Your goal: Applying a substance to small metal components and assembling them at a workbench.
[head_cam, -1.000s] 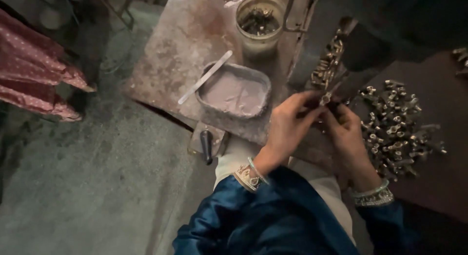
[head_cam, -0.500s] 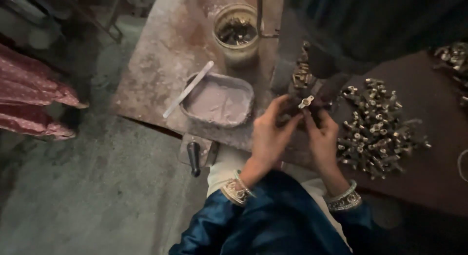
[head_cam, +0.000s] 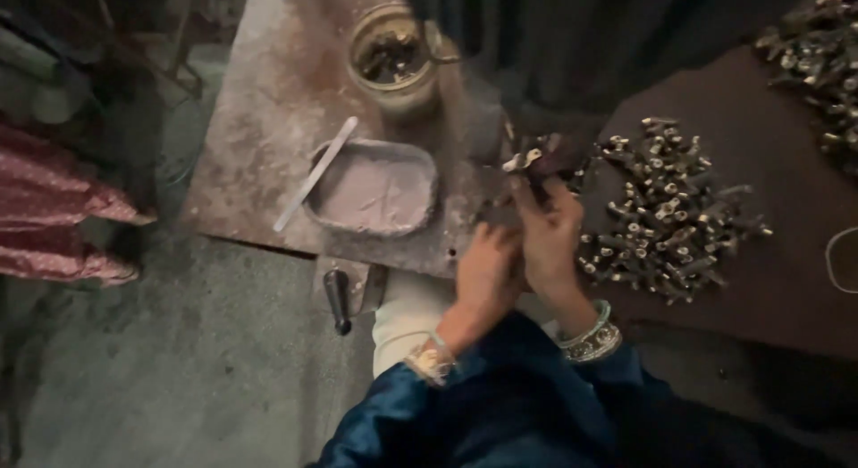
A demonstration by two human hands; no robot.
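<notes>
With my left hand [head_cam: 487,271] and right hand [head_cam: 547,240] both closed on a small metal piece [head_cam: 527,160] held just right of the tray [head_cam: 420,168], I judged it best to keep that grip firm and work close beside the heap of metal pieces [head_cam: 666,222].
</notes>
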